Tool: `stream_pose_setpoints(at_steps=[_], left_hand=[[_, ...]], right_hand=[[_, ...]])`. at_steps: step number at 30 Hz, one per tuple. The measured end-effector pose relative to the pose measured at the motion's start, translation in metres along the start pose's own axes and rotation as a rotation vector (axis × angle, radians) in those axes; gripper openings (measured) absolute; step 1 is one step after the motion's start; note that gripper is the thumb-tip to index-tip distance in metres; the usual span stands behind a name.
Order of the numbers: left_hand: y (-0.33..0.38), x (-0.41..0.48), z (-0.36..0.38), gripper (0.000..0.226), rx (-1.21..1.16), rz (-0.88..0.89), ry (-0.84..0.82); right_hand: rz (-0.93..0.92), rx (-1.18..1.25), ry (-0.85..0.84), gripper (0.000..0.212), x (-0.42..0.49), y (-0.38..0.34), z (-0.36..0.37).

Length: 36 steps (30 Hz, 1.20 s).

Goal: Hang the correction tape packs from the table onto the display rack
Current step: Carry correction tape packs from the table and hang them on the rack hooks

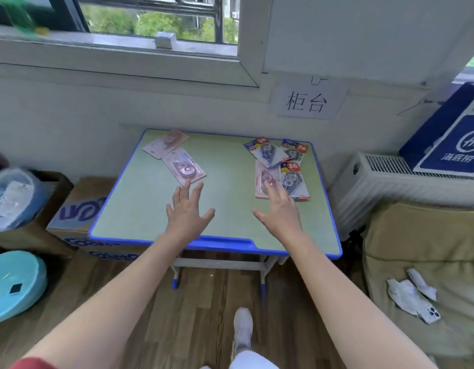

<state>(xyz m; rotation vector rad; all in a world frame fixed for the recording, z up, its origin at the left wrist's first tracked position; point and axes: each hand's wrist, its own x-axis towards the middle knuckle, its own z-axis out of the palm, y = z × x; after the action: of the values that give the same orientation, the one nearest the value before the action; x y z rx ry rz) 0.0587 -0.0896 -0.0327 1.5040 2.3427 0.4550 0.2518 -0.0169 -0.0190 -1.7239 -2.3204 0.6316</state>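
Note:
A small green table [225, 209] with a blue rim stands under the window. Two pink correction tape packs lie at its back left: one [165, 143] near the corner, one [184, 167] closer to me. At the right lie a pink pack [264, 179] and three blue-and-red packs [267, 153], [294, 151], [294, 182], partly overlapping. My left hand [186, 209] hovers with fingers spread just below the nearer pink pack. My right hand [279, 209] reaches with straight fingers over the lower end of the right pink pack; whether they touch it I cannot tell. No display rack is in view.
Cardboard boxes [76, 209] stand left of the table, with a plastic bag [12, 201] and a teal basin [15, 283] beyond. A radiator [390, 187] with a blue box [448, 134] is at the right, a beige cushion [427, 262] with a phone below it.

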Motion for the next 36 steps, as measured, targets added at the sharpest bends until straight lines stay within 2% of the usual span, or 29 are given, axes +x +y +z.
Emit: stream_pose_setpoints(at_steps=[8, 14, 18, 22, 27, 36], left_hand=[[-0.002, 0.102, 0.029, 0.071, -0.067, -0.178, -0.031], [-0.008, 0.153, 0.041, 0.072, -0.073, -0.313, -0.062], [-0.021, 0.184, 0.047, 0.071, -0.048, -0.374, -0.043], [-0.032, 0.211, 0.054, 0.075, 0.059, -0.367, -0.038], [-0.043, 0.223, 0.064, 0.069, 0.165, -0.376, -0.075], [-0.038, 0.228, 0.07, 0.061, 0.074, -0.333, -0.001]], right_hand=[[0.087, -0.003, -0.04, 0.079, 0.111, 0.018, 0.025], [0.152, -0.064, -0.097, 0.081, 0.15, 0.028, 0.047], [0.204, -0.094, -0.055, 0.082, 0.164, 0.033, 0.06], [0.297, -0.094, -0.032, 0.086, 0.169, 0.034, 0.073], [0.344, -0.127, 0.001, 0.083, 0.169, 0.029, 0.081], [0.348, -0.106, 0.003, 0.071, 0.17, 0.025, 0.082]])
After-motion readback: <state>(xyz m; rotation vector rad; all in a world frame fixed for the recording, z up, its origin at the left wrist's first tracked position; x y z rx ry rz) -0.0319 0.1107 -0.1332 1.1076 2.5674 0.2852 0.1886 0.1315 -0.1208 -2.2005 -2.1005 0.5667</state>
